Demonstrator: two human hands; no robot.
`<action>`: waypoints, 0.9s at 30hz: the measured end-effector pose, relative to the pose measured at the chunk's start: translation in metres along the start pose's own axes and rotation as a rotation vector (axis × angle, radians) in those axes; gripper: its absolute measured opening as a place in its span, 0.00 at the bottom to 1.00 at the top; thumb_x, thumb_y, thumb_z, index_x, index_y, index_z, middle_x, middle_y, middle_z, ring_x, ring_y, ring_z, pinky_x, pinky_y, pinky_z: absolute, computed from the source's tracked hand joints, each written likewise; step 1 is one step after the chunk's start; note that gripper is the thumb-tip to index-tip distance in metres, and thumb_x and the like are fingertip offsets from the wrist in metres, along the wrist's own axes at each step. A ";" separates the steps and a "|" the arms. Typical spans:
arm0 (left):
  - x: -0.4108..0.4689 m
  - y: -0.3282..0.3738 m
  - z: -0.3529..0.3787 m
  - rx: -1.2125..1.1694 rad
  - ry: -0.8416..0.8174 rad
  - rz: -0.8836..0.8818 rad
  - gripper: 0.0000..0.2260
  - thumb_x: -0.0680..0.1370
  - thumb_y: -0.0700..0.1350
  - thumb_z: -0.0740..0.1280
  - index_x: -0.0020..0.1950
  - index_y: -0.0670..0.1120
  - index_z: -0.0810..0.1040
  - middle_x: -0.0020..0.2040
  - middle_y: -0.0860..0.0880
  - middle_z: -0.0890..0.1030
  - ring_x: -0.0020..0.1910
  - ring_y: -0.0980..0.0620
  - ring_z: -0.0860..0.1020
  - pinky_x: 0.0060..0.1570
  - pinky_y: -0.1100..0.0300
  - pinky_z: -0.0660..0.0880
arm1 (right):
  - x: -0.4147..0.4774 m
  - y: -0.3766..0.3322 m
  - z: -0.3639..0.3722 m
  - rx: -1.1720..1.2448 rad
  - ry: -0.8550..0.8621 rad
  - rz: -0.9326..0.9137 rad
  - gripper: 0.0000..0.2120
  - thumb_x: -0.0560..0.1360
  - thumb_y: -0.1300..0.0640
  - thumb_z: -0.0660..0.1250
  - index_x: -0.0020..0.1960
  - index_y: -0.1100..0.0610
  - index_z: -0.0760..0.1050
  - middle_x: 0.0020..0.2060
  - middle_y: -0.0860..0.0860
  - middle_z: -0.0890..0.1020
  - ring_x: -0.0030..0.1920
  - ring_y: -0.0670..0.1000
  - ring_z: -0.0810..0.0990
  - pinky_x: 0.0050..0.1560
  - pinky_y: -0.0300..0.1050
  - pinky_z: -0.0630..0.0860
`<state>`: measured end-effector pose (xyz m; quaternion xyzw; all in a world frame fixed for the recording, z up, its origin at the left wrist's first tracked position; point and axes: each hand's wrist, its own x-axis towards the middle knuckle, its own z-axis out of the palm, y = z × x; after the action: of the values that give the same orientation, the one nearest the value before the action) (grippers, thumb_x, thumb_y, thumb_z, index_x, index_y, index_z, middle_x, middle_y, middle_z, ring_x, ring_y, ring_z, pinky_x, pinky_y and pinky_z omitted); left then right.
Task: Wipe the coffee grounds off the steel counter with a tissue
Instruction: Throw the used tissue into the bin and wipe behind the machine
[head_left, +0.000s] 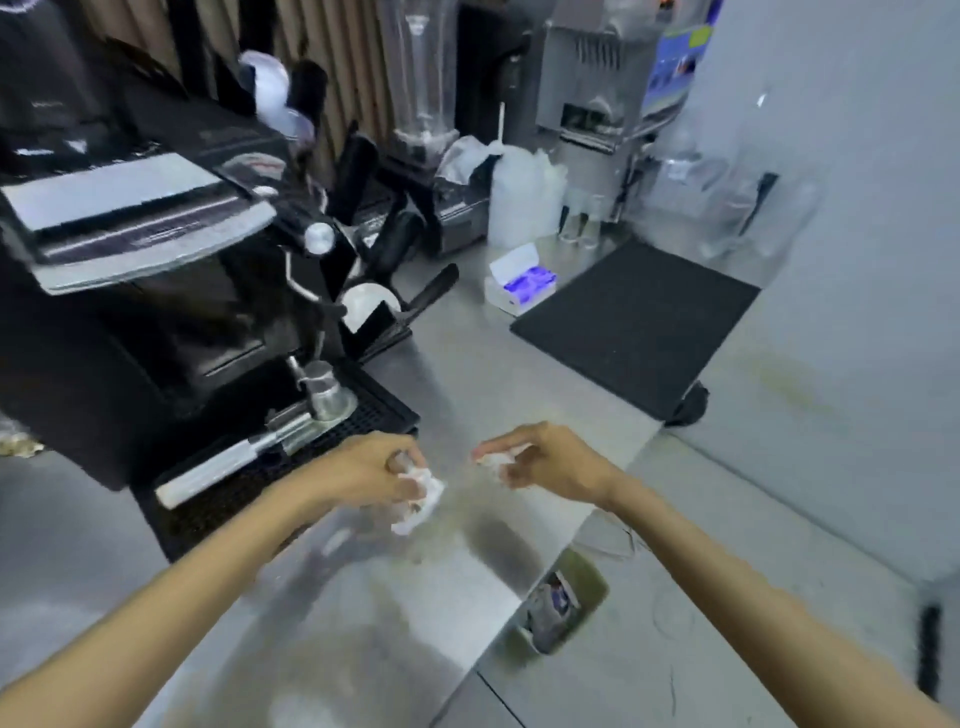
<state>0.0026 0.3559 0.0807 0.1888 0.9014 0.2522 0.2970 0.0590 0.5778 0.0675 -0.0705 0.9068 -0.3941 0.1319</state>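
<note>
Espresso machine stands left; portafilter lies on drip tray; black mat right; blender behind.

Brushed, glossy steel counter, crumpled white paper tissue, matt black mat

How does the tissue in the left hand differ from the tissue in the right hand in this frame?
The tissue in the left hand is the bigger wad, and much of it hangs out below the fingers; the tissue in the right hand is a small scrap mostly tucked under the fingertips. The left one shows brownish marks, while the right one looks clean as far as the blur allows. Both are white, crumpled, and held just above the steel counter.
</note>
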 end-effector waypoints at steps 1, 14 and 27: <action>0.011 0.027 0.012 0.004 0.000 0.027 0.06 0.72 0.47 0.70 0.44 0.53 0.74 0.38 0.52 0.75 0.35 0.55 0.75 0.35 0.65 0.71 | -0.011 0.016 -0.015 0.044 0.018 0.027 0.16 0.73 0.67 0.67 0.58 0.53 0.79 0.50 0.47 0.80 0.31 0.35 0.76 0.43 0.28 0.75; 0.123 0.163 0.213 -0.680 -0.124 -0.159 0.11 0.72 0.34 0.68 0.47 0.49 0.74 0.56 0.41 0.75 0.54 0.43 0.78 0.51 0.47 0.80 | -0.091 0.208 -0.071 0.286 -0.005 0.442 0.15 0.71 0.69 0.66 0.56 0.62 0.76 0.41 0.54 0.76 0.38 0.51 0.77 0.39 0.39 0.80; 0.216 0.072 0.333 -0.623 0.102 -0.439 0.17 0.72 0.32 0.66 0.60 0.44 0.75 0.61 0.44 0.77 0.58 0.46 0.75 0.48 0.60 0.73 | -0.008 0.345 0.073 0.409 0.169 0.740 0.17 0.69 0.65 0.67 0.58 0.59 0.76 0.52 0.60 0.83 0.50 0.59 0.81 0.53 0.49 0.79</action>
<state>0.0636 0.6334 -0.2058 -0.1210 0.8141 0.4536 0.3420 0.0803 0.7628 -0.2317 0.3198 0.7817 -0.4963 0.2010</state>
